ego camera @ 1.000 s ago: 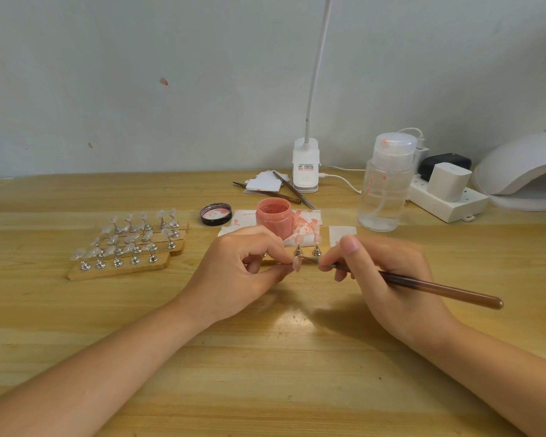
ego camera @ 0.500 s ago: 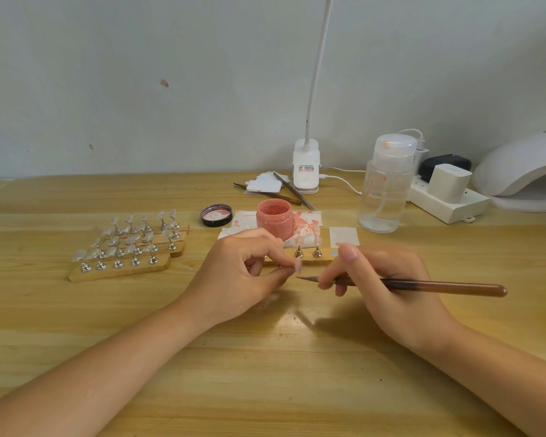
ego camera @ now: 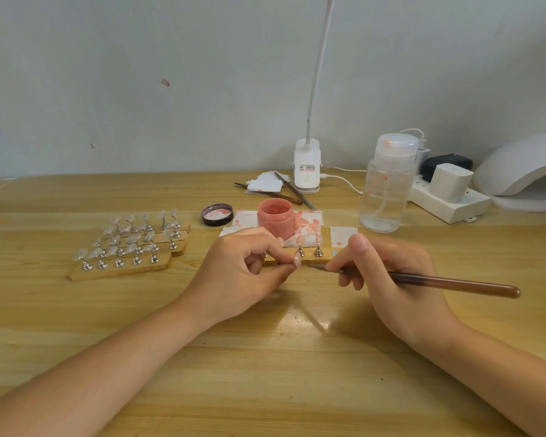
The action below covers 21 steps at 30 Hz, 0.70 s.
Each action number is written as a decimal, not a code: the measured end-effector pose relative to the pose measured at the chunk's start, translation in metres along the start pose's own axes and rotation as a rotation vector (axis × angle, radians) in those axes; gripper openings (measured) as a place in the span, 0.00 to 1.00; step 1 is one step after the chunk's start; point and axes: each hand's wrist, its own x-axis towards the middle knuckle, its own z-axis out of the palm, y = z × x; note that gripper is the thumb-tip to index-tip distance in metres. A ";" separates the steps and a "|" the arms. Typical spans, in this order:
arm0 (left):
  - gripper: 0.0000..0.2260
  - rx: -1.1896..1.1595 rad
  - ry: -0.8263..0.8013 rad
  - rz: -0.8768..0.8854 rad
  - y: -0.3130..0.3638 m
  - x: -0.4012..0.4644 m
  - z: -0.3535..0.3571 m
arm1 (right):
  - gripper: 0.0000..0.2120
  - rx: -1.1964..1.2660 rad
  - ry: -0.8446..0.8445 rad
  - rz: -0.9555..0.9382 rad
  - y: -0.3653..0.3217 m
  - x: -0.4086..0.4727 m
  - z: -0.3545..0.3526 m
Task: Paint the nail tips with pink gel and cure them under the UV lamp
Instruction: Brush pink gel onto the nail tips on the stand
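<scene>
On the table (ego camera: 265, 357), my left hand (ego camera: 234, 279) pinches a nail tip (ego camera: 296, 262) near the pink gel jar (ego camera: 275, 217); my right hand (ego camera: 391, 279) grips the brush (ego camera: 438, 282). I'd steady both wrists and stroke thinly.

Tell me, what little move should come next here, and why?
Probably bring the brush tip leftward to touch the nail tip pinched in the left hand. The right hand holds the brush level with its tip just short of the nail, and the open pink gel jar stands behind.
</scene>
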 end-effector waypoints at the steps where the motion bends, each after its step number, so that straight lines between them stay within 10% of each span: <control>1: 0.08 0.006 0.003 -0.004 0.000 0.000 0.000 | 0.17 -0.020 0.001 0.010 0.000 0.001 0.000; 14: 0.10 0.024 0.018 0.001 0.001 0.001 0.000 | 0.24 0.075 -0.019 0.006 -0.001 -0.001 -0.002; 21: 0.12 0.024 0.036 0.018 0.000 0.001 0.000 | 0.11 0.043 -0.009 0.158 -0.004 0.003 0.000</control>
